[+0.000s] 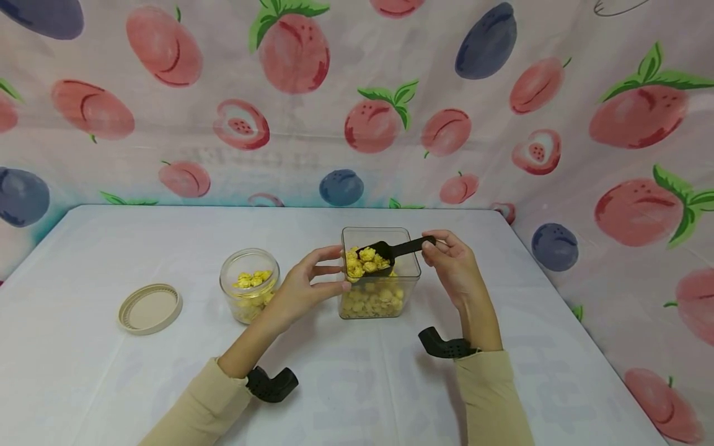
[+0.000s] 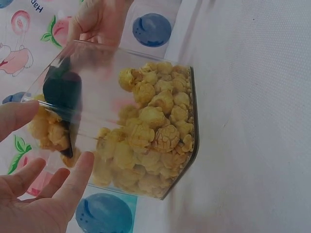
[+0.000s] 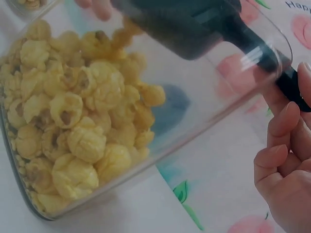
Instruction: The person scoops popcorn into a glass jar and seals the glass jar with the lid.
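The left hand (image 1: pixel 304 282) comes in from about 7 o'clock, forearm angled up over the desk (image 1: pixel 83 384), with thumb and fingers spread and curved round the near left wall of the clear square container (image 1: pixel 382 272), steadying it. In the left wrist view the fingertips (image 2: pixel 80 167) lie against the container's clear wall. The right hand (image 1: pixel 452 260) reaches up from about 5 o'clock, wrist nearly straight, and pinches the end of the handle of the black scoop (image 1: pixel 390 251); its other fingers are curled in below. The scoop's bowl sits over the container's open top, heaped with yellow popcorn (image 1: pixel 365 260), its handle pointing toward 3 o'clock.

Count: one square container, partly filled with popcorn, at the middle of the desk; one scoop; one round glass jar (image 1: pixel 249 285) just beside the left hand at its 9 o'clock, open, with a small amount of popcorn inside; one beige round lid (image 1: pixel 150 308) lying flat, apart from the jar at its 9 o'clock. Two black wrist mounts show, one on each forearm, and both sleeves are pale tan.

The desk is covered in a plain white cloth with faint creases. Behind it and along the right side hangs a fabric backdrop (image 1: pixel 334 111) printed with pink peaches, strawberries and blue plums.
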A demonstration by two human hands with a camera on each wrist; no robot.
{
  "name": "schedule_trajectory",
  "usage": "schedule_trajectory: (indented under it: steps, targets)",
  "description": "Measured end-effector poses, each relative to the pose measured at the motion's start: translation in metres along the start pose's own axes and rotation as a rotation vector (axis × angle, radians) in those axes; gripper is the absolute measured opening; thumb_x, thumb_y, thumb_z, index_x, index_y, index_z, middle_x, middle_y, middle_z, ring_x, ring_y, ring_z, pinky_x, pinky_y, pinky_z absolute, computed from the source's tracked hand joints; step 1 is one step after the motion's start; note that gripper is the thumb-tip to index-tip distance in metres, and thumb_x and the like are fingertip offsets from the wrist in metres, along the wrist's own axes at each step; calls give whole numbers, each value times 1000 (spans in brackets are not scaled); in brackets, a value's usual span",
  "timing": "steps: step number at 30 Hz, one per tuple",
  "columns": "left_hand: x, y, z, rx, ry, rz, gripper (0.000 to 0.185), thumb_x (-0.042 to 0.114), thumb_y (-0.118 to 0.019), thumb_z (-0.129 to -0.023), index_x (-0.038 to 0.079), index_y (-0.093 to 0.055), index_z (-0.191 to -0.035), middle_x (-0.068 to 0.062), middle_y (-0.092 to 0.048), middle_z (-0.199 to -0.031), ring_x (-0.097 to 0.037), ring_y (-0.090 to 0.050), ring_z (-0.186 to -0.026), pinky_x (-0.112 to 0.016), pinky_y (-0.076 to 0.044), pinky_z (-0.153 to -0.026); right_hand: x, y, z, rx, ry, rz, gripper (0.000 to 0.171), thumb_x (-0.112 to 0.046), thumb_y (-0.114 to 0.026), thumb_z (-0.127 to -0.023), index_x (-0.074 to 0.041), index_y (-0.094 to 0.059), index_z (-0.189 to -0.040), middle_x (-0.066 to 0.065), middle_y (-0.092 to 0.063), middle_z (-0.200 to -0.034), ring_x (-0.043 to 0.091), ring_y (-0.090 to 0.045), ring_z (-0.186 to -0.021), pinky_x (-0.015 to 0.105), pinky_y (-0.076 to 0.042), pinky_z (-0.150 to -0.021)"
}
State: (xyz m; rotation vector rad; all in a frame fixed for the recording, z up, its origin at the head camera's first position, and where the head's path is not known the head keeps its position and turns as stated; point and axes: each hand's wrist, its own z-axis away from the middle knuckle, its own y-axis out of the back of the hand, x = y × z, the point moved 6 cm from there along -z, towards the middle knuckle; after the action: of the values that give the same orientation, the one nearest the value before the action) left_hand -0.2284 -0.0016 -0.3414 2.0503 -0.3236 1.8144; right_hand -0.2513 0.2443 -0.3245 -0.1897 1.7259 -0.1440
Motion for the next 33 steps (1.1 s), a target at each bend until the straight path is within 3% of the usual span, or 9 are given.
schedule_trajectory:
  steps: [10, 17, 24, 33]
  targets:
    - [-1, 0, 0, 1, 1, -9, 61, 17, -68, -85, 16, -40, -139, -11, -43, -139, -30, -49, -122, -40, -51, -91, 6, 7, 0, -89, 5, -128, 27, 6, -50, -92, -16, -65, -95, -4, -63, -73, 10, -51, -66, 21, -36, -68]
    - [-1, 1, 0, 5, 0, -14, 62, 17, -68, -85, 14, -40, -140, -10, -43, -139, -31, -48, -123, -40, -51, -92, 5, 4, 1, -130, 19, -119, 24, 4, -55, -89, -16, -65, -95, -5, -67, -77, 7, -56, -70, 20, -39, -70]
    - [0, 0, 1, 5, -1, -20, 62, 18, -68, -85, 14, -39, -140, -10, -42, -140, -31, -48, -123, -40, -51, -91, 5, 3, 1, -92, 2, -117, 26, 5, -54, -90, -17, -66, -93, -6, -66, -74, 8, -53, -68, 21, -38, -70]
    - [0, 0, 1, 5, 4, -23, 60, 19, -68, -86, 17, -40, -139, -11, -42, -140, -30, -49, -123, -40, -51, -91, 11, 10, -1, -25, -34, -237, 22, 4, -54, -90, -14, -67, -91, -2, -65, -70, 10, -56, -63, 21, -43, -67]
